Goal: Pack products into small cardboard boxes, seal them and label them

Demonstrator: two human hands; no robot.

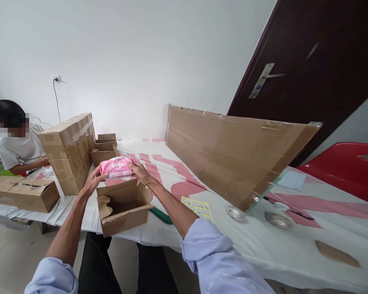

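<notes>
Between my two hands is a pink soft pack (pixel 117 168) with white lettering, apparently of wipes or tissues, held level above the table. My left hand (pixel 93 180) grips its left end and my right hand (pixel 140 172) its right end, both closed on it. Just below and nearer to me, an open cardboard box (pixel 125 222) stands at the table's front edge. Its inside is partly in shadow, and a torn flap (pixel 104 205) folds in at its left. A green object (pixel 161 215) lies against the box's right side, partly behind my right forearm.
Stacked closed cartons (pixel 69 153) and smaller open boxes (pixel 104 149) stand left. A long carton (pixel 23 192) lies near a seated person (pixel 21 143). Rightward are a yellow sticker sheet (pixel 198 207), a large cardboard panel (pixel 230 151), tape rolls (pixel 277 220) and a red chair (pixel 346 171).
</notes>
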